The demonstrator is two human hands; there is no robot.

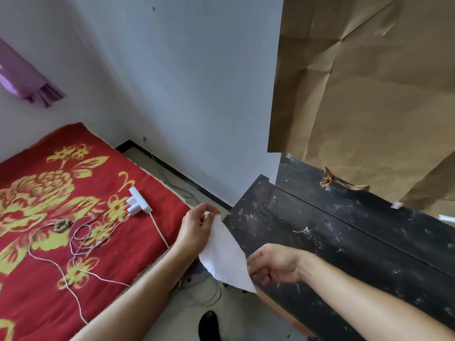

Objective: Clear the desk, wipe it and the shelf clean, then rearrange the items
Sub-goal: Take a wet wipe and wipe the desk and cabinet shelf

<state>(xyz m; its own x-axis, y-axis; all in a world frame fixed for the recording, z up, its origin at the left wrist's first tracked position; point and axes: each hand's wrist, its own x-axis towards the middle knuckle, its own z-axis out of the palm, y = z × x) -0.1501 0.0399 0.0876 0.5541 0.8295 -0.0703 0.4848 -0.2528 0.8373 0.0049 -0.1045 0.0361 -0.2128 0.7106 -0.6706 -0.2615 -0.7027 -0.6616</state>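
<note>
While my left hand (197,225) pinches the top corner of the tissue (225,257), my right hand (275,264) pinches its lower edge, both arms reaching forward beside the desk (344,242).

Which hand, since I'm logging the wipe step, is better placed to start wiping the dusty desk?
Probably right. The right hand grips the white paper over the black desk; the left hand pinches its upper corner beyond the desk's edge, beside the bed.

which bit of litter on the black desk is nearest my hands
The small white curled scrap, just beyond the right hand that holds the white sheet. The brown paper scrap and pink bit lie farther back.
</note>
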